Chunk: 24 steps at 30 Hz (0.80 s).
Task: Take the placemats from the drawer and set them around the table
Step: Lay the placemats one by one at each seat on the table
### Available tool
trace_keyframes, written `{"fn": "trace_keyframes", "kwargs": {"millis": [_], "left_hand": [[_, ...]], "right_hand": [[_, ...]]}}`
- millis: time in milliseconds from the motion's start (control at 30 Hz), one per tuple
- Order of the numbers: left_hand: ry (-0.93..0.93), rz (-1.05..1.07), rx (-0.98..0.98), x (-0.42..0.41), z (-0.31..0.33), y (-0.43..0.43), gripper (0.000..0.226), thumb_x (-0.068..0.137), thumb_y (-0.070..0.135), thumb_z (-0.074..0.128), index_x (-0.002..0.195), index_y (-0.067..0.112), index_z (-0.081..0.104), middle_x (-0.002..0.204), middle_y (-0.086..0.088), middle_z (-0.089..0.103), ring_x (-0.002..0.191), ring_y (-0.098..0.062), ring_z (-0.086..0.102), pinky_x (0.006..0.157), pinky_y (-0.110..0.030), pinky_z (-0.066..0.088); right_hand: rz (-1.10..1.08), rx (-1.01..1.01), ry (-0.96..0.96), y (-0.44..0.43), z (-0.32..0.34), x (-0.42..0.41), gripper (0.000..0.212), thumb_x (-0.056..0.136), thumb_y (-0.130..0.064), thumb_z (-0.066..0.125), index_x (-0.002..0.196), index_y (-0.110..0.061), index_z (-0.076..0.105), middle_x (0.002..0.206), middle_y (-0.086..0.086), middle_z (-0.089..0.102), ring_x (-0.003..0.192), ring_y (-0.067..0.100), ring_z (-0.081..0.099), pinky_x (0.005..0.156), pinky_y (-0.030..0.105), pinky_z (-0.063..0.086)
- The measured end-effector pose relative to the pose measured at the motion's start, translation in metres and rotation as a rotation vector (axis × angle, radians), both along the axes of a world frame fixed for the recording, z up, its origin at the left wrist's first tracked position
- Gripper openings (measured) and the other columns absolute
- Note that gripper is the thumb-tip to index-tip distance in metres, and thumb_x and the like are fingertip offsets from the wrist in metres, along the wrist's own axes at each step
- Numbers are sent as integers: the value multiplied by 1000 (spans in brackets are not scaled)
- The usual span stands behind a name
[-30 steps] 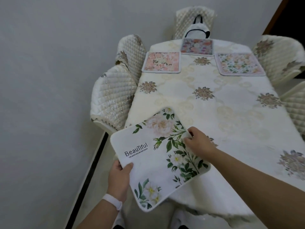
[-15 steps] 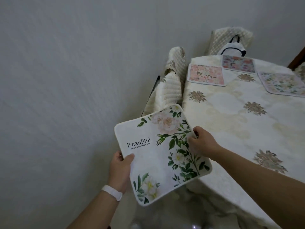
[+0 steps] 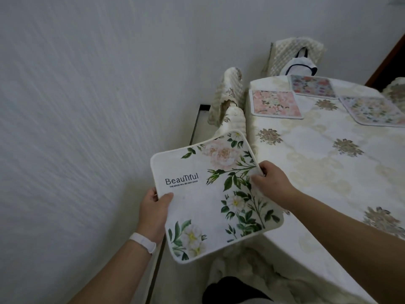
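Hands first: my left hand (image 3: 153,210) grips the lower-left edge of the white floral placemat (image 3: 210,194), thumb on top by the "Beautiful" print, fingers underneath. My right hand (image 3: 270,179) pinches the mat's right edge, thumb on top among the green leaves. Mat sits mid-frame, held off the table, tilted w/ one corner pointing up; its right part overlaps the table (image 3: 328,172) edge, and I can't tell whether it touches the cloth. White wristband (image 3: 142,242) on my left wrist.

Table fills the right side of frame, covered w/ cream cloth w/ brown flower motifs. Three mats lie flat at its far end, upper right: pink placemat (image 3: 275,103), multicolour placemat (image 3: 312,86) behind it, pale floral placemat (image 3: 372,109) to the right, partly cut off by the frame edge. Quilted chairs (image 3: 228,97) stand against the table's left side, another at the far end w/ a white bag (image 3: 299,65) on it. Grey wall (image 3: 87,106) takes the whole left.
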State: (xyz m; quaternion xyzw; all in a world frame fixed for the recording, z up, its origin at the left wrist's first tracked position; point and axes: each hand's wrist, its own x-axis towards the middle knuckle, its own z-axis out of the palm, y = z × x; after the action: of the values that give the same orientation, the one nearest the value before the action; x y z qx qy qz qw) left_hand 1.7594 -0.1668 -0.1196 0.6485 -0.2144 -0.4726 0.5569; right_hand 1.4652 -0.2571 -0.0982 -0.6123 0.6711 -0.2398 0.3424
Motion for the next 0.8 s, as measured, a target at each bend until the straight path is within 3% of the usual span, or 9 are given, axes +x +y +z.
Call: {"fn": "trace_keyframes", "kwargs": {"millis": [167,267,367,500,600,800], "left_hand": [[-1,-31,33,9,-6,-75,13,89,0,64,92,12,64,96,-16,73,83,-33,68,74,-46,58],[-51,-40,54,19,-5,-129,11,89,2,65,91,12,64,92,-14,74,75,-30,69,68,-42,58],[-103,-69,74,26,1,-184,9,89,3,65,92,11,64,94,-17,73,77,-32,69,72,-47,58],[-73,-153,62,21,19,-252,11,90,3,63,98,10,63,93,-15,73,74,-31,70,67,-43,60],[-7,-275,61,-1,30,-296,17,90,-4,57,100,8,62,94,-18,73,75,-32,69,67,-41,57],[2,-606,71,-58,44,-378,28,89,-12,52,113,3,56,103,-21,70,71,-31,73,55,-35,58]], "right_hand": [[-32,53,-38,-70,-11,6,9,87,-26,63,86,-31,56,82,-4,65,66,14,65,44,22,44],[-48,57,-116,-118,-22,12,7,86,-26,65,87,-29,59,79,-4,68,63,14,66,43,21,45],[-64,49,-151,-159,-25,17,11,85,-25,65,84,-31,56,79,-7,66,65,6,62,47,17,41],[-144,38,-196,-202,-19,10,13,86,-23,64,84,-34,56,81,-11,66,69,3,63,51,17,42],[-245,28,-227,-217,-11,-11,10,85,-23,62,90,-32,59,86,-11,66,76,10,65,56,26,47],[-559,-4,-303,-211,-8,-74,10,84,-22,61,86,-32,58,85,-10,67,72,12,65,53,26,46]]}}
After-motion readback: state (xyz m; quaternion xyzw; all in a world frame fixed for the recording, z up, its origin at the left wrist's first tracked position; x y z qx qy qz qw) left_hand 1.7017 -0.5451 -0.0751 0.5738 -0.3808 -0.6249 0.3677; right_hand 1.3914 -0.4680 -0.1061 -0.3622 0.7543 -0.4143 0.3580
